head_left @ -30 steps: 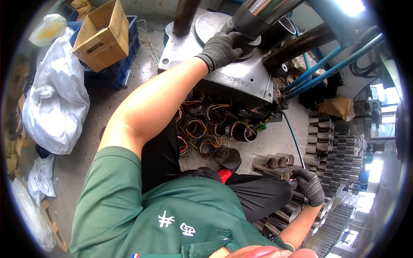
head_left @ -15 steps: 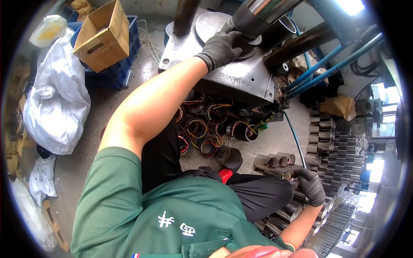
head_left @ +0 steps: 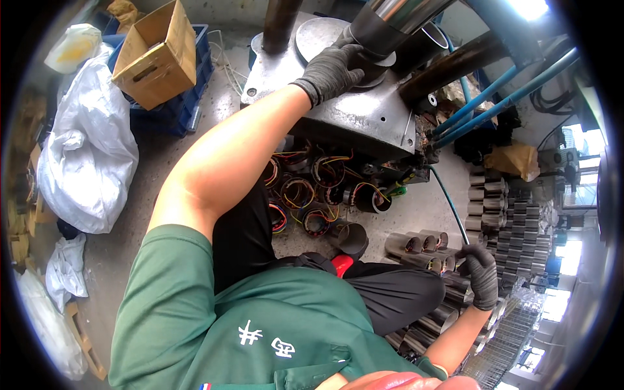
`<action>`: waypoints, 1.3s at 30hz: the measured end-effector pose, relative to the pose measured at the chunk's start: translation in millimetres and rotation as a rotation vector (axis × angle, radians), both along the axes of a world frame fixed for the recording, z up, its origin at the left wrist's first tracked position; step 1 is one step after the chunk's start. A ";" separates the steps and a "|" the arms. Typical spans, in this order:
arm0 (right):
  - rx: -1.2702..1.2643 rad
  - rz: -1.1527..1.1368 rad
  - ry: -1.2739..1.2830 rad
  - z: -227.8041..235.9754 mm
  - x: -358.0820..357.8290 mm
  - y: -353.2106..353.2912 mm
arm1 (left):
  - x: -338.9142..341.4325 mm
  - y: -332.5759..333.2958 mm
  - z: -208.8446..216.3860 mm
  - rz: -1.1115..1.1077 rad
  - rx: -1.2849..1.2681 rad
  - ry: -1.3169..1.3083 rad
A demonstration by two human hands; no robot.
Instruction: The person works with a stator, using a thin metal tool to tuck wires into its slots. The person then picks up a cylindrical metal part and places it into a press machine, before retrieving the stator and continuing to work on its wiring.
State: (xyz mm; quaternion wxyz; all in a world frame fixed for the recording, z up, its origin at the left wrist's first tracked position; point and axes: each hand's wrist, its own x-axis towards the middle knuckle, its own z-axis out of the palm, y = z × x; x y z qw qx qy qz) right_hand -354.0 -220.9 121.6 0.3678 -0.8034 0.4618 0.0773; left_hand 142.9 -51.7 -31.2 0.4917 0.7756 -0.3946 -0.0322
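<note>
In a dark grey glove, my left hand (head_left: 330,73) reaches up to a machine and curls round the near side of a dark metal cylinder (head_left: 376,32). This cylinder stands over a round plate on the machine's steel bed (head_left: 357,116), with a shiny shaft above it. Off to the right, my gloved right hand (head_left: 481,276) is closed at the end of a thin blue-green lever rod (head_left: 450,207), which slants out from the machine's side. The glove hides the rod's tip.
Wire-wound stator rings (head_left: 298,194) and a loose metal sleeve (head_left: 348,238) lie below the bed. Rows of metal sleeves (head_left: 520,227) stand to the right. Blue pipes (head_left: 507,97) cross at upper right. At left are a cardboard box (head_left: 156,65), a blue crate and white sacks (head_left: 88,149).
My right hand has moved slightly up and to the right, and the rod's end has shifted the same way. My left hand stays on the cylinder.
</note>
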 end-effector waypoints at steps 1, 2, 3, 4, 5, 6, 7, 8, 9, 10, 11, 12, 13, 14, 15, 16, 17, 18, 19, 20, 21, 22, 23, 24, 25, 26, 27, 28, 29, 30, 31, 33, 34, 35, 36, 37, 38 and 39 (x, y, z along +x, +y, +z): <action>-0.087 0.006 -0.177 -5.0 -3.9 -1.3 | 1.2 0.5 -1.6 0.012 0.005 0.010; -0.174 0.005 -0.355 -10.9 -9.4 -4.0 | -0.7 0.6 -0.5 0.007 0.008 0.009; -0.233 0.023 -0.402 -12.3 -14.9 -14.0 | -2.5 3.8 1.9 0.042 0.020 -0.011; -0.326 0.081 -0.395 -6.9 -17.0 -26.3 | -3.5 7.8 4.5 0.078 0.032 -0.031; -0.424 0.051 -0.548 -8.5 -10.4 -40.0 | 5.1 12.5 -4.7 0.107 -0.010 -0.086; -0.760 0.215 -0.484 2.1 8.4 -45.5 | 12.2 19.1 -8.9 0.137 0.007 -0.130; -0.913 0.244 -0.453 8.9 19.4 -58.2 | 16.7 26.7 -11.9 0.158 0.020 -0.154; -1.080 0.341 -0.438 18.8 24.2 -83.6 | 21.1 34.7 -14.0 0.179 0.033 -0.179; -1.100 0.245 -0.549 27.2 39.5 -98.5 | 27.8 42.4 -20.3 0.204 0.047 -0.189; -1.324 0.277 -0.473 45.5 39.1 -114.7 | 25.8 37.4 -21.7 0.181 0.083 -0.070; -1.240 0.148 -0.568 50.8 50.7 -126.5 | 23.0 43.2 -19.7 0.183 0.146 -0.055; -1.375 0.132 -0.526 58.3 58.2 -142.9 | 21.1 51.1 -16.8 0.188 0.210 -0.043; -1.380 0.194 -0.536 63.7 68.7 -157.8 | 24.4 60.3 -21.8 0.204 0.276 -0.162; -1.386 0.253 -0.537 69.6 76.2 -172.8 | 20.6 64.8 -21.4 0.234 0.358 -0.203; -1.227 0.184 -0.581 68.1 85.4 -182.5 | 22.0 73.2 -22.4 0.243 0.407 -0.217; -1.218 0.167 -0.583 72.7 90.7 -193.7 | 22.2 76.9 -27.7 0.243 0.448 -0.227; -1.313 0.295 -0.503 76.8 96.0 -207.7 | 21.3 80.3 -34.7 0.260 0.507 -0.285; -1.407 0.425 -0.419 78.7 100.1 -221.3 | 19.8 82.4 -39.7 0.277 0.562 -0.344; -1.406 0.407 -0.417 79.0 100.5 -234.2 | 14.0 82.5 -40.5 0.237 0.624 -0.404; -1.455 0.384 -0.355 75.1 101.1 -247.3 | -1.6 81.9 -34.0 0.214 0.694 -0.425; -1.478 0.370 -0.328 75.6 102.5 -251.3 | -11.8 80.6 -37.7 0.195 0.692 -0.457; -1.500 0.357 -0.299 76.4 103.6 -255.0 | -22.1 78.5 -42.0 0.176 0.690 -0.488; -1.444 0.399 -0.285 75.2 107.1 -256.1 | -32.9 79.4 -44.1 0.085 0.694 -0.512; -1.394 0.433 -0.253 76.0 102.6 -257.1 | -57.6 76.1 -35.5 -0.041 0.684 -0.507; -1.316 0.354 -0.260 76.9 105.0 -254.6 | -72.6 79.5 -51.3 -0.135 0.587 -0.600; -1.240 0.269 -0.264 75.3 105.2 -253.4 | -91.8 80.5 -54.2 -0.256 0.522 -0.631; -1.267 0.274 -0.274 73.4 104.7 -249.8 | -112.7 82.7 -52.6 -0.358 0.443 -0.666; -1.278 0.273 -0.281 71.0 105.4 -245.0 | -122.1 79.2 -41.8 -0.602 0.483 -0.548; -1.291 0.273 -0.292 70.5 107.3 -239.4 | -132.1 81.8 -55.6 -0.685 0.444 -0.644; -1.317 0.288 -0.294 70.7 109.7 -232.6 | -138.8 83.1 -61.7 -0.769 0.402 -0.737; -1.330 0.291 -0.297 71.0 112.2 -229.0 | -135.8 82.0 -66.2 -0.771 0.407 -0.744; -1.271 0.313 -0.390 74.4 113.0 -224.8 | -135.1 72.0 -47.2 -0.736 0.355 -0.844; -1.236 0.318 -0.436 75.8 113.8 -222.2 | -129.6 69.0 -32.8 -0.665 0.340 -0.728; -1.201 0.327 -0.485 78.6 117.4 -215.9 | -123.0 67.9 -24.8 -0.515 0.368 -0.688; -1.095 0.169 -0.468 79.8 127.0 -201.5 | -114.6 68.5 -20.4 -0.363 0.400 -0.645; -1.038 0.091 -0.463 78.1 129.5 -206.4 | -102.5 68.3 -20.1 -0.215 0.431 -0.599; -0.985 0.010 -0.457 78.8 129.4 -210.5 | -87.7 69.0 -19.4 -0.065 0.458 -0.556; -0.963 0.045 -0.506 78.1 124.5 -227.8 | -72.6 71.5 -17.3 0.000 0.430 -0.499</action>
